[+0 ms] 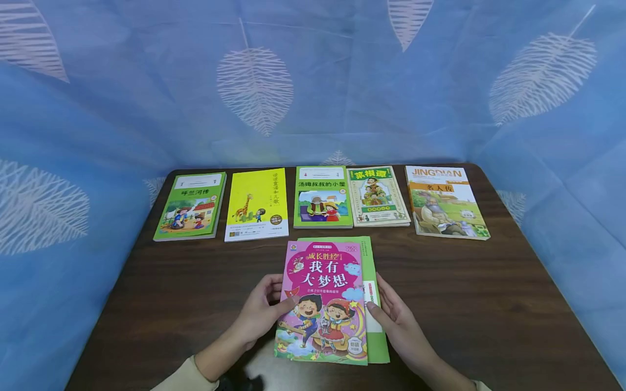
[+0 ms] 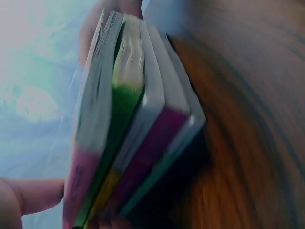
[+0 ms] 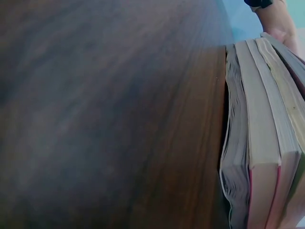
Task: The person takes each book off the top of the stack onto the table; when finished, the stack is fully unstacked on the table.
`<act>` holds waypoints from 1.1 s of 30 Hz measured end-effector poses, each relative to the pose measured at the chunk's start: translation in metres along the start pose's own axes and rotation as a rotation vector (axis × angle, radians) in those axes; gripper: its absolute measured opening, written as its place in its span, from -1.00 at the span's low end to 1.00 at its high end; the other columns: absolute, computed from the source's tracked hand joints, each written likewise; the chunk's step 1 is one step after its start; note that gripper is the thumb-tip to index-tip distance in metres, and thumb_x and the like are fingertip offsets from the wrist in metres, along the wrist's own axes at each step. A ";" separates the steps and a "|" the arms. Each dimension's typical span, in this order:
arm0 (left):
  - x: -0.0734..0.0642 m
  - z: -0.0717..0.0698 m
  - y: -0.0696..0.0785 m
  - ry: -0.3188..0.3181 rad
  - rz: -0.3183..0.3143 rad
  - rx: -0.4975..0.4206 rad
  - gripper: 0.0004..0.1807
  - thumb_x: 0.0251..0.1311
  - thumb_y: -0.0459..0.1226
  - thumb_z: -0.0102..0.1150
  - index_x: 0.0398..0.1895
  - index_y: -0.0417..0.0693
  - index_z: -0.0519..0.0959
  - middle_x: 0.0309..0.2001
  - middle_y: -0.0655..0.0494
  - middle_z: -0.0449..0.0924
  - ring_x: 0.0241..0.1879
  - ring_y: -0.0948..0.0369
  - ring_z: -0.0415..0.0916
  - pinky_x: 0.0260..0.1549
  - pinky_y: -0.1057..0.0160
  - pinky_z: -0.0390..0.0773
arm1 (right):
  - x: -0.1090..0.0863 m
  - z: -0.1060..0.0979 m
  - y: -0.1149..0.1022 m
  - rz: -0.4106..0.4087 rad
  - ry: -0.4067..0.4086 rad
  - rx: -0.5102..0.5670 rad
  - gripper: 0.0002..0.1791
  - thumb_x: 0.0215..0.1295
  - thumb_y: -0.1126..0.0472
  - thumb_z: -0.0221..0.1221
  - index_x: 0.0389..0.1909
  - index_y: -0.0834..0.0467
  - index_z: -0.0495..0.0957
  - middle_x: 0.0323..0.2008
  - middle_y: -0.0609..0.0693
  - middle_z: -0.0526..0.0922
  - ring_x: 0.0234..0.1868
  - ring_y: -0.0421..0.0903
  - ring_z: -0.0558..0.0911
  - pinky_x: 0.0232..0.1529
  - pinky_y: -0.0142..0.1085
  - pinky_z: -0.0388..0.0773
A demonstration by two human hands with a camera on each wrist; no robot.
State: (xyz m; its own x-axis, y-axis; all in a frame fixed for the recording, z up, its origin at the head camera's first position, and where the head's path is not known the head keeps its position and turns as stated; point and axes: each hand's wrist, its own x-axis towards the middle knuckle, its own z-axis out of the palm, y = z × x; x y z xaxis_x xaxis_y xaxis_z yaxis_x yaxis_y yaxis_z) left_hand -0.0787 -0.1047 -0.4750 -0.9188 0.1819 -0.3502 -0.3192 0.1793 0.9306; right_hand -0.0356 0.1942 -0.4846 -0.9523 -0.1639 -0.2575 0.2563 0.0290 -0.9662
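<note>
A stack of several books lies before me, topped by a pink picture book [image 1: 320, 326] with two cartoon children on its cover. Under it a green book [image 1: 379, 347] juts out to the right. My left hand [image 1: 259, 312] grips the stack's left side, thumb over the pink cover. On the other side my right hand [image 1: 403, 328] holds the stack, its thumb at the pink book's right edge. Page edges of the stacked books [image 2: 152, 71] show in the left wrist view, with my left thumb [image 2: 43, 195] beside them. The right wrist view shows the stack's page blocks [image 3: 262, 105] close over the table.
Along the table's back edge lie a green book [image 1: 191, 209], a yellow book [image 1: 256, 203], a second green book [image 1: 323, 198], a cream-bordered book [image 1: 379, 198] and a white-topped book [image 1: 447, 203]. A blue leaf-patterned cloth [image 1: 342, 98] hangs behind the dark wooden table [image 1: 489, 304].
</note>
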 end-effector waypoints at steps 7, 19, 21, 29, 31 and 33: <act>-0.014 -0.043 -0.004 -0.106 -0.063 -0.091 -0.36 0.51 -0.24 0.19 0.46 -0.07 0.06 -0.07 -0.11 0.75 -0.17 0.07 0.79 -0.19 0.09 0.79 | 0.004 0.002 0.001 0.058 0.008 0.004 -0.08 0.58 0.11 0.17 0.72 0.12 -0.18 0.71 0.13 -0.03 0.66 0.00 0.05 0.20 -0.54 0.54; -0.045 -0.140 -0.003 0.110 -0.116 0.038 -0.28 0.55 -0.19 0.13 0.57 -0.03 -0.02 -0.12 -0.05 0.73 -0.21 0.09 0.78 -0.22 0.13 0.77 | 0.007 -0.003 0.004 0.015 -0.041 -0.009 -0.04 0.60 0.12 0.14 0.70 0.24 -0.29 0.71 0.25 -0.15 0.68 0.16 -0.08 0.22 -0.62 0.46; -0.049 -0.157 -0.005 0.117 -0.121 0.064 -0.28 0.56 -0.19 0.10 0.58 -0.04 -0.05 -0.13 -0.03 0.74 -0.23 0.09 0.78 -0.23 0.13 0.77 | 0.008 -0.005 0.006 0.010 -0.045 -0.010 -0.05 0.60 0.13 0.13 0.70 0.25 -0.29 0.71 0.26 -0.15 0.68 0.19 -0.10 0.23 -0.63 0.44; -0.059 -0.214 -0.023 0.180 -0.171 0.151 -0.20 0.59 -0.11 0.05 0.64 -0.15 -0.13 -0.13 0.05 0.70 -0.25 0.14 0.74 -0.23 0.15 0.74 | 0.010 -0.010 0.011 0.021 -0.034 -0.003 -0.08 0.61 0.16 0.12 0.69 0.27 -0.25 0.68 0.34 -0.09 0.66 0.15 -0.06 0.19 -0.63 0.48; -0.060 -0.225 -0.029 0.219 -0.187 0.193 -0.19 0.59 -0.08 0.04 0.65 -0.17 -0.12 -0.08 0.01 0.65 -0.22 0.16 0.69 -0.19 0.18 0.69 | 0.010 -0.010 0.011 0.023 -0.037 -0.004 -0.09 0.61 0.15 0.12 0.70 0.26 -0.24 0.68 0.33 -0.06 0.65 -0.11 0.06 0.20 -0.62 0.49; -0.062 -0.235 -0.034 0.260 -0.203 0.255 -0.19 0.61 -0.05 0.01 0.66 -0.21 -0.10 0.01 -0.09 0.61 -0.17 0.17 0.64 -0.17 0.21 0.62 | 0.011 -0.010 0.012 0.022 -0.043 -0.006 -0.09 0.61 0.14 0.12 0.70 0.26 -0.23 0.68 0.32 -0.03 0.55 -0.41 0.18 0.20 -0.61 0.50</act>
State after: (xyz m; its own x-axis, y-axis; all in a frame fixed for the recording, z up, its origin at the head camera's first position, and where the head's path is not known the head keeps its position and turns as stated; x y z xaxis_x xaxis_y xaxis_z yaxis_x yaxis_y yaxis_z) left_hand -0.0656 -0.3493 -0.4600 -0.8815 -0.1266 -0.4549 -0.4624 0.4263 0.7775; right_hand -0.0447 0.2022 -0.4987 -0.9386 -0.2049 -0.2777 0.2757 0.0388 -0.9605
